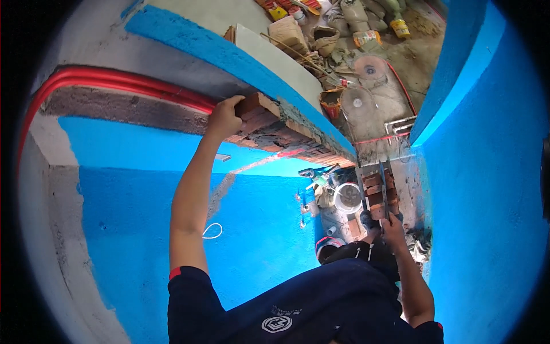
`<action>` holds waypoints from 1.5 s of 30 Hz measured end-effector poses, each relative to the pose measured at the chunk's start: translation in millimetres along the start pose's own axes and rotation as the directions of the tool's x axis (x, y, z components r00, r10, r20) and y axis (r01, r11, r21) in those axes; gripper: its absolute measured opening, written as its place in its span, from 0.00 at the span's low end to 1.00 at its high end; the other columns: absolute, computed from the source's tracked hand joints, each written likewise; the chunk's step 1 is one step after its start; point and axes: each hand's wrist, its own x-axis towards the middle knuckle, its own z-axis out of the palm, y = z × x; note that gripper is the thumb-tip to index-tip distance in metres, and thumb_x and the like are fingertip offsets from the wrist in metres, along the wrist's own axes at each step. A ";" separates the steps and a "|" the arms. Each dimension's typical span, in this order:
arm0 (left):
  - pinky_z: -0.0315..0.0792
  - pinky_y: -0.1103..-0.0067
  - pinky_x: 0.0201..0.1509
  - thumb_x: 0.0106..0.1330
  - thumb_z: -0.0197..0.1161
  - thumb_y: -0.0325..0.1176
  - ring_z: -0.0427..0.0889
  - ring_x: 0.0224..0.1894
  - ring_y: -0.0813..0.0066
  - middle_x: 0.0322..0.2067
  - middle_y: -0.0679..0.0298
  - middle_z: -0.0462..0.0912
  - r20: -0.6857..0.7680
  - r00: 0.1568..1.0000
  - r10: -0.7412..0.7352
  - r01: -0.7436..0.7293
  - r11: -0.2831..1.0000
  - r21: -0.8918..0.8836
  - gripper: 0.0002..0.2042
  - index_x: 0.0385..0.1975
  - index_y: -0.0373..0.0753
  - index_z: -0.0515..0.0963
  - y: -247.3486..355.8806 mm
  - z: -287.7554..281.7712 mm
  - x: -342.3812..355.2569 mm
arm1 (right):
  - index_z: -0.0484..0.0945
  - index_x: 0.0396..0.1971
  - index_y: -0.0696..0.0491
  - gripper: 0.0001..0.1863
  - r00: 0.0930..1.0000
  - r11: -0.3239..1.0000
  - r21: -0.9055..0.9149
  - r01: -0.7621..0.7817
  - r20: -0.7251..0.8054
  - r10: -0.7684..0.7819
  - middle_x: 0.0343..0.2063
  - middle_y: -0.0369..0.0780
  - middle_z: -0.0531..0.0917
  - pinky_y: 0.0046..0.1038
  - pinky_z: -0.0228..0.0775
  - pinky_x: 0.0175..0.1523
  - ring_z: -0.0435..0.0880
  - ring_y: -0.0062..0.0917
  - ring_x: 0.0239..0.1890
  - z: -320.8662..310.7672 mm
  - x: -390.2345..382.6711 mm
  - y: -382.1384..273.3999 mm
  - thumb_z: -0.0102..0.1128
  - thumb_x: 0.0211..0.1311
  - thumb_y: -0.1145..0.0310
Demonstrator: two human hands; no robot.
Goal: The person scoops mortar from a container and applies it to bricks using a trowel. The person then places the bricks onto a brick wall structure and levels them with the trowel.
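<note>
Nearest the camera is the person's dark shirt (298,309), with red trim at the sleeve edge, filling the lower part of the view. The left arm is extended upward and outward; the left hand (226,117) is closed at the near end of a reddish brick (259,109), fingers bent over its upper side and thumb lower down. The brick lies at the near end of the rough brickwork (303,135), which runs away from the person and carries patches of grey mortar. Red tubes (137,86) pass just beside the left hand, along the wall's grey section. The right arm is held low at the person's right; the right hand (393,230) is clenched around the lower end of a long, narrow dark tool (384,186), its length pointing away from the body. How the individual fingers of the right hand sit cannot be told at this scale. In view, the tool passes over the stacked bricks (373,198), and contact between them cannot be confirmed. Left of that stack stands a white bucket (348,211). A white cable loop (213,231) shows against the blue wall (137,229), near the left forearm. Beyond the brickwork, an orange bucket (332,110) stands near two round discs (369,67).
</note>
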 end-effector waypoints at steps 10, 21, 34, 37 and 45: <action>0.75 0.74 0.51 0.38 0.76 0.22 0.77 0.52 0.69 0.47 0.59 0.79 -0.251 0.965 -0.071 -0.005 0.957 -0.289 0.33 0.51 0.38 0.73 17.5 -99.5 -88.2 | 0.74 0.41 0.54 0.10 0.979 0.943 -0.277 0.187 0.130 -0.156 0.18 0.31 0.71 0.19 0.61 0.24 0.69 0.13 0.19 9.6 -17.8 -54.4 0.50 0.68 0.65; 0.72 0.71 0.34 0.34 0.74 0.28 0.78 0.29 0.66 0.26 0.58 0.78 0.203 0.697 -0.688 0.684 0.553 -0.475 0.18 0.27 0.36 0.74 37.6 150.5 -370.5 | 0.72 0.37 0.55 0.14 0.794 0.997 0.076 -0.034 0.608 -0.019 0.15 0.29 0.65 0.18 0.55 0.20 0.64 0.12 0.16 133.3 -18.3 -197.3 0.44 0.73 0.60; 0.74 0.63 0.46 0.42 0.62 0.30 0.81 0.42 0.48 0.38 0.46 0.82 0.610 -0.061 -0.790 0.997 -0.071 0.008 0.17 0.36 0.35 0.77 128.1 309.2 -686.4 | 0.74 0.33 0.57 0.19 0.821 0.910 -0.229 0.346 0.543 -0.175 0.14 0.30 0.68 0.22 0.55 0.19 0.65 0.14 0.14 188.2 33.0 -228.1 0.44 0.72 0.56; 0.73 0.65 0.49 0.43 0.61 0.30 0.81 0.44 0.49 0.39 0.47 0.82 0.618 -0.079 -0.782 0.995 -0.099 0.002 0.19 0.40 0.34 0.77 144.0 321.7 -712.9 | 0.71 0.34 0.53 0.15 0.831 0.947 -0.307 0.099 0.549 0.091 0.13 0.29 0.64 0.19 0.50 0.16 0.61 0.13 0.12 177.0 0.2 -255.0 0.43 0.73 0.57; 0.75 0.63 0.36 0.33 0.73 0.16 0.79 0.37 0.58 0.35 0.54 0.79 0.658 -0.099 -0.747 0.928 -0.309 -0.210 0.26 0.37 0.34 0.72 139.3 330.5 -679.3 | 0.73 0.35 0.53 0.15 0.842 0.916 -0.212 0.340 0.502 -0.197 0.13 0.29 0.65 0.19 0.51 0.16 0.60 0.13 0.11 184.4 19.6 -233.8 0.44 0.72 0.57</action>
